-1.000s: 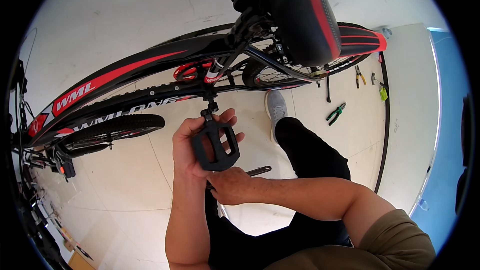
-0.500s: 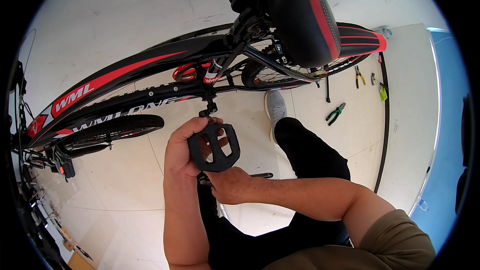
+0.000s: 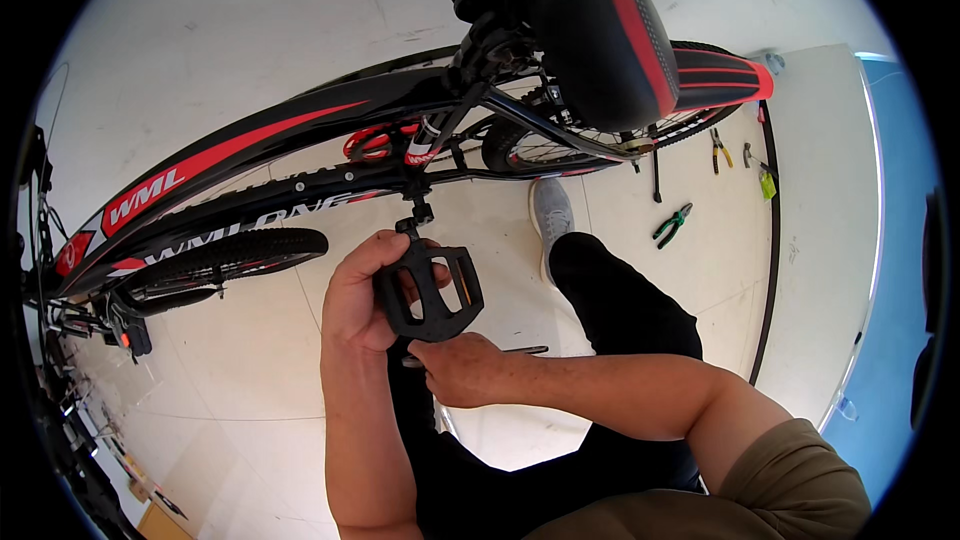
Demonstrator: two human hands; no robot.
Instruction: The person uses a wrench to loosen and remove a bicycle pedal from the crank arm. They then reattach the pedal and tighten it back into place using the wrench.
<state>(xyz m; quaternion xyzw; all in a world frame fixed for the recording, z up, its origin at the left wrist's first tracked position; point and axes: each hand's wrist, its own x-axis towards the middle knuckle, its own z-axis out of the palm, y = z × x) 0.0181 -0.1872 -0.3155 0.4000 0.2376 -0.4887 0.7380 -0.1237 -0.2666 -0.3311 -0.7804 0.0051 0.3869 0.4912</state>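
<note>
Pedal [image 3: 430,290] sits in my left grip [image 3: 360,292], its broad black face turned toward my camera. That grip is closed on it: the thumb lies over the corner nearest the bike, while the fingers go behind, partly showing past the thumb. An orange strip [image 3: 465,292] shows inside the pedal's frame, to the right of the left grip. Just beyond the thumb, the pedal's far end comes up to a crank [image 3: 421,211]; I can't tell from my viewpoint whether the two are joined.

My right grip [image 3: 464,370] is just below the pedal, its fingers curled in by the lower edge. What it pinches is hidden, so I can't tell how firmly it is closed, or on what. A thin dark tool [image 3: 528,349] pokes out on both sides of it, the middle covered by the hand.

Beyond both grips I have the bike [image 3: 300,105] across my view, its saddle [image 3: 612,40] up and to the right of them, and a wheel [image 3: 235,255] off to the left of the left grip. Well to the right of the grips, green-handled pliers [image 3: 673,226] lie on the floor [image 3: 250,360], with yellow-handled pliers [image 3: 721,148] farther out. Between the grips and both pairs stands a grey shoe [image 3: 553,215].
</note>
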